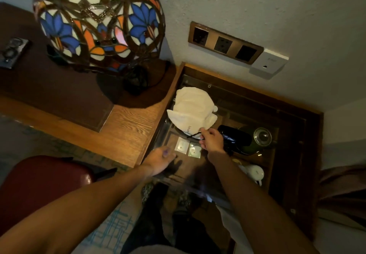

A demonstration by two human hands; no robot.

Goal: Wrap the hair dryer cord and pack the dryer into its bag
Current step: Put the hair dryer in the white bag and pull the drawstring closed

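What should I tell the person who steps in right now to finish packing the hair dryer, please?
Right hand: grip closed on the black drawstring at the mouth of the white bag.
Left hand: open, empty, hovering over the glass-topped table.
The bag lies bulging on the table, so the dryer seems packed, though it is hidden.
Left to do: pull the drawstring shut.

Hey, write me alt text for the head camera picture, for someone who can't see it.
Seen from above, a person's right hand pinches the dark drawstring at the mouth of a white cloth bag on a glass-topped side table, while the left hand hovers open nearby. A stained-glass lamp stands on the wooden desk to the left.
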